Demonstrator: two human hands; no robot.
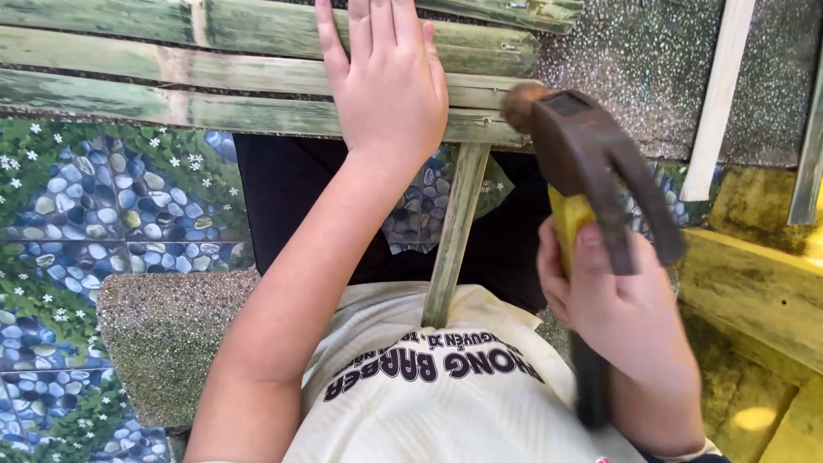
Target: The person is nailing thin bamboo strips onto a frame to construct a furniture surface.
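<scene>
Head view: left hand (390, 86) lies flat, fingers spread, pressing the green bamboo slats (171, 77). Right hand (621, 317) is clamped on a claw hammer (583, 154), its head just right of the left hand. Advisable: keep the fingers clear, strike squarely where slat crosses the upright strut (454, 231).

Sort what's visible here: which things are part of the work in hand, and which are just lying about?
In use:
left hand, flat on the bamboo slats
right hand, gripping the claw hammer
bamboo crosspiece under the slats

Lying about:
pale wooden strip
yellow-stained boards
pebble-patterned floor covering
</scene>
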